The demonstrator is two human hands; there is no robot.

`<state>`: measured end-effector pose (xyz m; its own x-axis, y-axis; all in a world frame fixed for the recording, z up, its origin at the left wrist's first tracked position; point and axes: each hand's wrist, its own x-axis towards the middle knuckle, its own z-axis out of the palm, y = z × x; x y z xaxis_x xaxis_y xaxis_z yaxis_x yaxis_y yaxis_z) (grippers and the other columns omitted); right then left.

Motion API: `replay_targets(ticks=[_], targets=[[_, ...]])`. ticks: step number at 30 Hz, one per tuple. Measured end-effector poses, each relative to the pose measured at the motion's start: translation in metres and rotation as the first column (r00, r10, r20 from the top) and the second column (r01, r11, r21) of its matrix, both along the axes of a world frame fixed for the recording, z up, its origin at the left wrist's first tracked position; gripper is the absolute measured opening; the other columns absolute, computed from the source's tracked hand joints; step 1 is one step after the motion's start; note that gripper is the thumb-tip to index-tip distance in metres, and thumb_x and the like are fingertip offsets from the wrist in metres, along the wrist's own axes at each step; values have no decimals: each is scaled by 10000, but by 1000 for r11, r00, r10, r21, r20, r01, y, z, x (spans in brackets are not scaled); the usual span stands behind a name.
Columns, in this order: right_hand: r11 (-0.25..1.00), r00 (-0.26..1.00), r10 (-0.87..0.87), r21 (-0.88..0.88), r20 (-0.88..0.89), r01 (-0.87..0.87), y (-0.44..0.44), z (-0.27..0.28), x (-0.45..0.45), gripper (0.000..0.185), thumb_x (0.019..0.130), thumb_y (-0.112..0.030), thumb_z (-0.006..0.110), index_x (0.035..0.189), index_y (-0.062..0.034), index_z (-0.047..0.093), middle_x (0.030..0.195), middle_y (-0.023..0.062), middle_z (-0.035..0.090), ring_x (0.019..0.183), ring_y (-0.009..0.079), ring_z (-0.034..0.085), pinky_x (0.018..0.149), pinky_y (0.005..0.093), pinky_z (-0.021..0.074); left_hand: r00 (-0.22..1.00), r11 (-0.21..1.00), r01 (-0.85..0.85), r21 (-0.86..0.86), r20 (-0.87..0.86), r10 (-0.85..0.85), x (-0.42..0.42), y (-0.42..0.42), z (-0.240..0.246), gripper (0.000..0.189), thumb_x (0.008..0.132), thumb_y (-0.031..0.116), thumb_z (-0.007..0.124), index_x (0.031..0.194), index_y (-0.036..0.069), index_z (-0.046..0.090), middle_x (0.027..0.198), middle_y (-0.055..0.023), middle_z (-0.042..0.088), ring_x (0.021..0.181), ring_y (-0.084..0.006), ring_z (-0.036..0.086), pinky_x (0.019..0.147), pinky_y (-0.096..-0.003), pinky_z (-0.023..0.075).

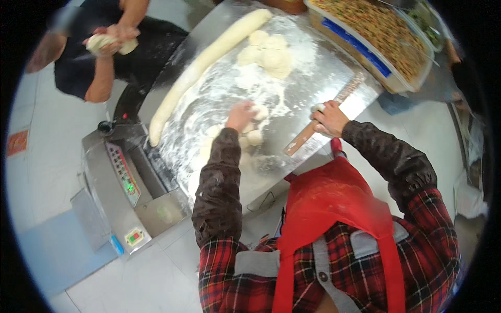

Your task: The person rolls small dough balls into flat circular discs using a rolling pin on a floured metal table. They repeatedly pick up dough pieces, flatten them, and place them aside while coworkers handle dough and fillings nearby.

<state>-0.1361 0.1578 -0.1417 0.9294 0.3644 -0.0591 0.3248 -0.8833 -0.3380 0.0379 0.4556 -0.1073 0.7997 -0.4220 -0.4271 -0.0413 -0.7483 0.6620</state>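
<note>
My left hand (pixel 239 117), blurred, reaches over the floured steel table (pixel 291 99). Its fingertips touch a small round piece of dough (pixel 260 112); whether they grip it cannot be told. More dough pieces (pixel 255 137) lie just below that hand, partly hidden by my sleeve. Over to the right, my right hand (pixel 331 119) is closed across a wooden rolling pin (pixel 300 141) lying slantwise near the table's edge. A pale bit of dough (pixel 319 107) shows at its fingers. Flattened dough rounds (pixel 276 58) overlap farther back.
A long dough roll (pixel 201 72) lines the table's left side. A plastic tub of chopped filling (pixel 385 39) stands at the far right. At left is a metal machine (pixel 113 187) with a lit display. Another person's hands (pixel 113 39) hold dough beyond the table.
</note>
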Motion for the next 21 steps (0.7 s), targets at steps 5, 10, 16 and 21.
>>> replay_targets(ticks=[5,10,16,21], targets=[[960,985,-153,-246,-78,130,45,22,35,434,919,-422,489,1113,-50,601,1085,118,612,1082,282,524,928,459,409,950,945,282,-168,188,-250,-90,-71,-48,248,847,168,652,1055,36,682,1000,-145,707,899,-230,673,825,-349,522],[974,984,-85,-223,-155,49,55,21,50,348,939,-356,465,1126,-112,626,1119,103,605,1072,266,534,915,453,417,892,978,9,-209,-441,-102,-47,-42,-44,308,824,178,679,1090,23,669,965,-131,708,882,-198,660,771,-336,527],[948,949,-299,-147,-102,283,62,24,71,331,930,-381,470,1035,-94,596,1077,126,619,1071,291,545,939,497,405,828,809,552,202,-243,-505,-35,-66,-22,354,762,157,698,1093,34,674,1003,-151,699,889,-255,664,780,-355,516],[971,979,-198,-123,54,204,27,-2,-18,382,908,-402,500,1145,-121,604,1156,115,601,1114,319,524,964,517,364,955,943,295,-155,68,-288,-78,-19,-40,300,818,219,694,1041,19,684,1014,-187,682,901,-284,658,820,-383,502]])
